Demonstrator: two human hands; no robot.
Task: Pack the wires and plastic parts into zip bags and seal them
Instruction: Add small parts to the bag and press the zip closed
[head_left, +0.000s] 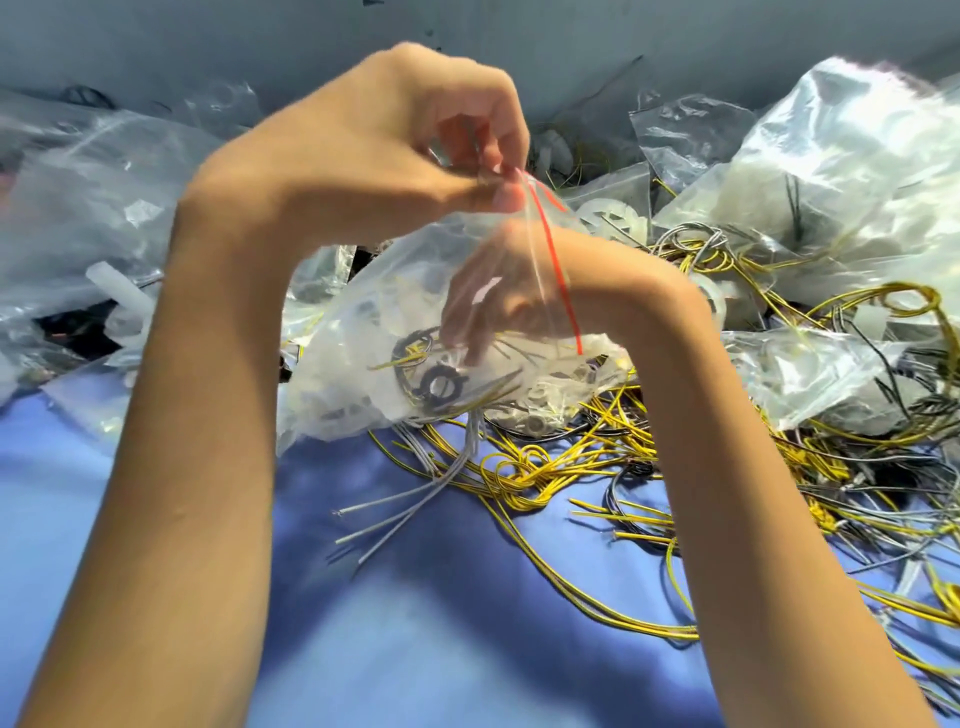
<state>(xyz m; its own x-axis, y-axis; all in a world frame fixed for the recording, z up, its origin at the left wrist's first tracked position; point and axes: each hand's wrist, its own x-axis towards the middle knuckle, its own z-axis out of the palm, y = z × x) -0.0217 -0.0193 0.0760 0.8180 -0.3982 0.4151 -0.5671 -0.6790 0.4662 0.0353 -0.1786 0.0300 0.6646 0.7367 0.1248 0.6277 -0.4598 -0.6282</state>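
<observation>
A clear zip bag (374, 358) with a red strip along its mouth hangs in the middle, above the blue cloth. My left hand (395, 156) pinches the top corner of its mouth and holds it up. My right hand (498, 301) is inside the bag, seen through the plastic, its fingers curled down toward the contents. Whether those fingers hold anything is unclear. The bag holds white plastic rings, a black ring and some yellow wire. Loose yellow wires (530, 467) and grey wires (415, 504) lie below it.
Filled and empty clear bags (831, 171) are heaped at the right and more bags (88, 208) at the left. White plastic parts (613, 218) lie behind the held bag. A tangle of yellow and black wires (841, 467) spreads to the right. Blue cloth (415, 649) covers the near surface.
</observation>
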